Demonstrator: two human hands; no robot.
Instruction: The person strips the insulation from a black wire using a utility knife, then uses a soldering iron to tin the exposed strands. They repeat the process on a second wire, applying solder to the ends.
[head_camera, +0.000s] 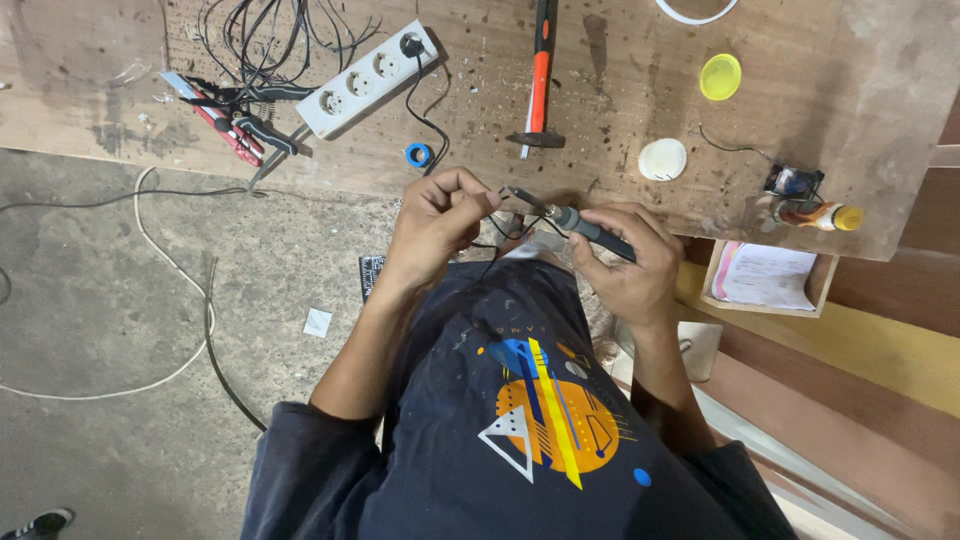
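The right hand (628, 262) is closed around the dark handle of a soldering iron (585, 226), whose tip points toward the left hand (437, 222), which pinches a thin black wire (497, 232) between thumb and fingertips. Both hands sit just below the front edge of the wooden workbench (880, 90). On the workbench, beyond the soldering iron, lie a hammer (541, 75), a white power strip (367, 79) and a blue tape roll (418, 155).

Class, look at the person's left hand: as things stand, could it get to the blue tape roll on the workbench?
Probably yes. The blue tape roll lies just beyond the left hand on the workbench, with nothing between them. But that hand is pinching thin black wires, so it is not free.
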